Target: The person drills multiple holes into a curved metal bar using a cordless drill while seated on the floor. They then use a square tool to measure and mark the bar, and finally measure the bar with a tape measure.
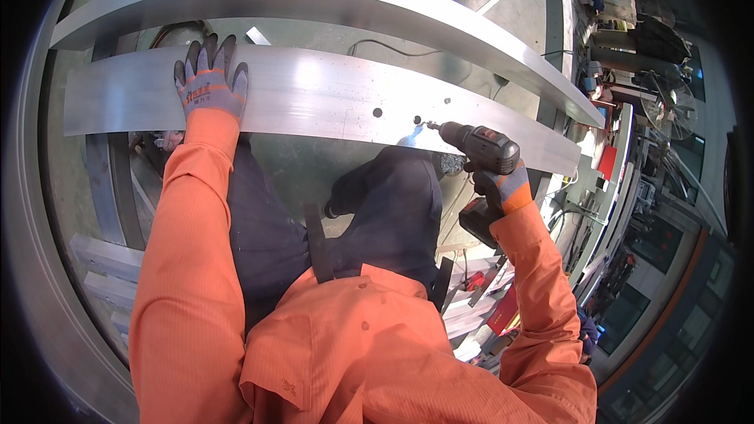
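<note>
at ten o'clock, the left grip (210, 88) lies spread on the metal bar (306, 94), toward twelve; the right grip (504, 188) wraps the drill (491, 149) at three. best hold the bit (432, 125) square (light, even pressure).

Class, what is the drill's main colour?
The drill is mostly black, best seen in the head view.

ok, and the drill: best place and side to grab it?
Probably by the handle, from the near right. The drill points its bit leftward, so that end is best avoided; the handle extends below the body, where the right hand grips it.
</note>
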Action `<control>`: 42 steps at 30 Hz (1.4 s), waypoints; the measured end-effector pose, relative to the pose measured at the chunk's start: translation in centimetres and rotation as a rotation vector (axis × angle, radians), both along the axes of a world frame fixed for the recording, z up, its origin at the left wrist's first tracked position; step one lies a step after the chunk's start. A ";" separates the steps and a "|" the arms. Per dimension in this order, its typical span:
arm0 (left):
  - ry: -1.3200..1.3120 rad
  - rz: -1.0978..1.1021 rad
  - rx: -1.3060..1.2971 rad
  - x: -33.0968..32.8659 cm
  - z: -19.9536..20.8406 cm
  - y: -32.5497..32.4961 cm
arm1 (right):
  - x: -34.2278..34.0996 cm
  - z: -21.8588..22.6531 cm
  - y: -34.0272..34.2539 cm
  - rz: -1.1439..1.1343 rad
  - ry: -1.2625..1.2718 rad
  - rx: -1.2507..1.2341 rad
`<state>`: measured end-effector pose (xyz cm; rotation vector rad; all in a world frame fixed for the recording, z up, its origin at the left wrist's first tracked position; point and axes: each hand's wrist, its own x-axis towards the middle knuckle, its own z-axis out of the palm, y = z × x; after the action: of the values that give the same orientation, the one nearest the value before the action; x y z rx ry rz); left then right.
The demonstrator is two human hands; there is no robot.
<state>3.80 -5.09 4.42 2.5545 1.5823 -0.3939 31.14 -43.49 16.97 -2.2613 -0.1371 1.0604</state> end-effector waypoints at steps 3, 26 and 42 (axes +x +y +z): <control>-0.010 0.005 -0.007 0.1 -0.1 0.0 | -0.2 0.5 0.4 0.075 -0.012 -0.068; -0.108 -0.089 0.116 -1.0 -2.3 0.5 | 0.0 0.9 0.6 -0.020 0.024 0.072; -0.257 -0.249 0.197 -2.2 -4.5 1.1 | 4.2 2.4 0.9 0.955 -0.276 -0.217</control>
<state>1.61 -3.95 -0.06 2.8210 1.2757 0.0758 35.33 -42.55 19.41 -2.5572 -1.3793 1.2213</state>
